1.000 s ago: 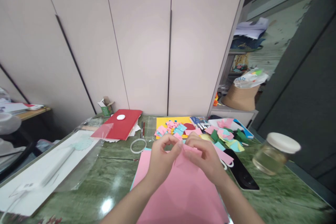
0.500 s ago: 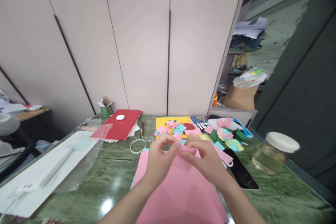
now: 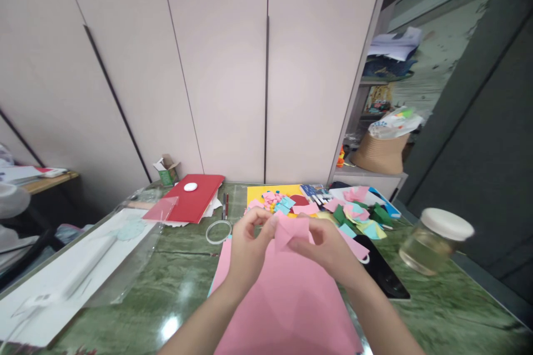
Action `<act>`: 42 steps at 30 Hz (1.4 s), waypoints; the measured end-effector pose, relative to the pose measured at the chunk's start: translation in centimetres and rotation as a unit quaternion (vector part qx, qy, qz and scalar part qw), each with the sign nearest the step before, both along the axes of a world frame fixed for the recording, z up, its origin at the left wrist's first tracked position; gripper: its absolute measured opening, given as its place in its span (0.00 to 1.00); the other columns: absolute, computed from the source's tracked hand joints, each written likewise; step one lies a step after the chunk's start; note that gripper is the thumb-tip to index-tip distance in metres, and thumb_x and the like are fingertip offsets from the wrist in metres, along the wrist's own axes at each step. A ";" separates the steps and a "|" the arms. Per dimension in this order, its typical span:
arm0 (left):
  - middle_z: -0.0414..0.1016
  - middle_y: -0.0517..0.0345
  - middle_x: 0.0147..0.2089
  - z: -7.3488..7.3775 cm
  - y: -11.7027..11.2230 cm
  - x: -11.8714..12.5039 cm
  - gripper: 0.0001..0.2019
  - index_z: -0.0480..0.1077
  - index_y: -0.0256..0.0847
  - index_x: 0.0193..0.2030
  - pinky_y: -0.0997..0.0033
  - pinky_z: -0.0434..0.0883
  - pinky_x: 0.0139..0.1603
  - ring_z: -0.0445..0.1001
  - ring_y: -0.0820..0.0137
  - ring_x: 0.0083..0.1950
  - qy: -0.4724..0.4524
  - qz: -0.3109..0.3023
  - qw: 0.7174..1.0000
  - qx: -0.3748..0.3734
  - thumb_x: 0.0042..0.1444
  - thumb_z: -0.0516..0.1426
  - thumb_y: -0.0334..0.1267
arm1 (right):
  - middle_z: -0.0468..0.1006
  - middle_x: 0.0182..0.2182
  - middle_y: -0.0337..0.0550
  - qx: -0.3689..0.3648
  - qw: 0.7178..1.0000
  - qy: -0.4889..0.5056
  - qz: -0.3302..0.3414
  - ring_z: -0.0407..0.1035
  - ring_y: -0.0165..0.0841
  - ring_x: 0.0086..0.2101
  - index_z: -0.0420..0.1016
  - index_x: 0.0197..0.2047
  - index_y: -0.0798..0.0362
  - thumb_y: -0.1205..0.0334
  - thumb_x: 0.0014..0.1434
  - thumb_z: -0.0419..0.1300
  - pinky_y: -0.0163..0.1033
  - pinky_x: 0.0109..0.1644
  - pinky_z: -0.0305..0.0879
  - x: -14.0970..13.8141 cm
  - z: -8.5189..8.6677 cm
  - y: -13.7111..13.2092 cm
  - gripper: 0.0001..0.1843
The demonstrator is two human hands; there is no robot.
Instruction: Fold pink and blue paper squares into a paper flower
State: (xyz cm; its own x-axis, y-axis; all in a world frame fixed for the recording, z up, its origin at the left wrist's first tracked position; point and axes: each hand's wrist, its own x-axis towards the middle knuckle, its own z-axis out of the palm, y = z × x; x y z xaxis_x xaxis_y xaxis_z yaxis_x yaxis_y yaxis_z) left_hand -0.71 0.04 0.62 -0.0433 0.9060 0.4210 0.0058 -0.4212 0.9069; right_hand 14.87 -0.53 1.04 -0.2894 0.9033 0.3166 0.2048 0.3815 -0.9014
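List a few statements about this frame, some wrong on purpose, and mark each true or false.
1. The left hand and the right hand both pinch a small pink paper piece above a large pink sheet. True.
2. The jar stands open. False: a white lid sits on it.
3. A red folder lies on the table with a small white thing on it. True.
4. The phone lies left of the left hand. False: it lies right of the right hand.

Jar (image 3: 435, 241) right of phone (image 3: 383, 276), tape ring (image 3: 207, 232) left of sheet (image 3: 283, 302)
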 end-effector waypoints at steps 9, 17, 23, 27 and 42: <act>0.73 0.59 0.26 0.6 -0.7 0.3 0.07 0.68 0.40 0.24 0.73 0.66 0.36 0.70 0.71 0.31 0.123 -0.118 0.985 -0.007 0.52 0.55 0.35 | 0.65 0.22 0.36 0.023 0.975 0.177 -0.131 0.59 0.29 0.25 0.67 0.24 0.53 0.54 0.53 0.59 0.35 0.30 0.57 1.3 -1.1 1.0 0.13; 0.74 0.58 0.27 0.2 -0.4 0.4 0.07 0.69 0.39 0.24 0.72 0.65 0.36 0.71 0.71 0.32 0.101 -0.082 0.992 0.006 0.53 0.56 0.34 | 0.73 0.29 0.44 0.021 0.990 0.136 -0.036 0.67 0.37 0.33 0.72 0.33 0.53 0.47 0.59 0.48 0.41 0.39 0.62 0.5 0.6 0.1 0.20; 0.73 0.57 0.28 0.5 -0.5 0.2 0.08 0.69 0.38 0.25 0.71 0.66 0.39 0.71 0.69 0.34 0.120 -0.113 0.986 0.012 0.53 0.55 0.37 | 0.74 0.28 0.41 0.029 0.994 0.053 -0.096 0.67 0.36 0.33 0.73 0.26 0.54 0.58 0.52 0.60 0.39 0.38 0.62 0.1 0.1 -0.2 0.08; 0.73 0.56 0.30 0.6 -0.3 -0.1 0.08 0.71 0.38 0.29 0.71 0.65 0.39 0.69 0.69 0.35 0.138 -0.121 0.983 0.029 0.53 0.56 0.40 | 0.72 0.26 0.38 0.072 0.994 -0.014 -0.086 0.65 0.35 0.33 0.72 0.26 0.52 0.63 0.51 0.59 0.38 0.36 0.61 0.2 0.1 -0.2 0.03; 0.66 0.59 0.24 -0.2 -0.1 -0.1 0.11 0.67 0.36 0.23 0.74 0.61 0.31 0.63 0.71 0.29 0.106 0.000 0.994 0.021 0.52 0.55 0.40 | 0.69 0.35 0.41 0.305 0.911 -0.045 -0.275 0.65 0.35 0.40 0.72 0.31 0.48 0.64 0.52 0.62 0.44 0.43 0.61 -0.1 -0.3 -1.1 0.02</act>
State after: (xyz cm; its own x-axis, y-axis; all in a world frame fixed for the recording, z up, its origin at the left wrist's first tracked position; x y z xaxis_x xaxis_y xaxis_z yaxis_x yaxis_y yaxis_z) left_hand -0.85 -0.11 0.39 0.0514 0.8874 0.4581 0.1951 -0.4588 0.8669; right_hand 14.80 -1.62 0.78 0.1049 0.5835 0.8053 0.5792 0.6224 -0.5264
